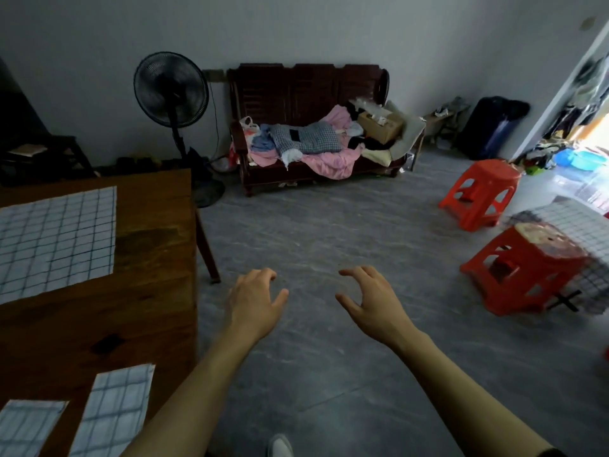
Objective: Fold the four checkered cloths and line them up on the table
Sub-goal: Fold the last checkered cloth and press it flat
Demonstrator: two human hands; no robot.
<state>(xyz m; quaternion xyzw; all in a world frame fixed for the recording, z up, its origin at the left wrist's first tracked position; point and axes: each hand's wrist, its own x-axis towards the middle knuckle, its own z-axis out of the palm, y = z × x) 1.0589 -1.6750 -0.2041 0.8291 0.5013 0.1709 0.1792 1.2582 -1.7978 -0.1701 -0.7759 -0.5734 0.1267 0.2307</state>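
A wooden table [155, 291] fills the left of the view. One checkered cloth [56, 239] lies spread flat on its far part. Two folded checkered cloths lie side by side at its near edge, one [115, 410] to the right of the other [28, 427]. A further checkered cloth [583, 239] drapes over a red stool [520, 275] at the right. My left hand [255, 303] and my right hand [372, 300] hover over the floor between table and stool, fingers loosely curled, holding nothing.
A second red stool [481, 189] stands farther back on the right. A dark wooden bench [313, 94] piled with clothes sits against the back wall, with a standing fan [171, 90] to its left. Grey floor [329, 232] lies open between.
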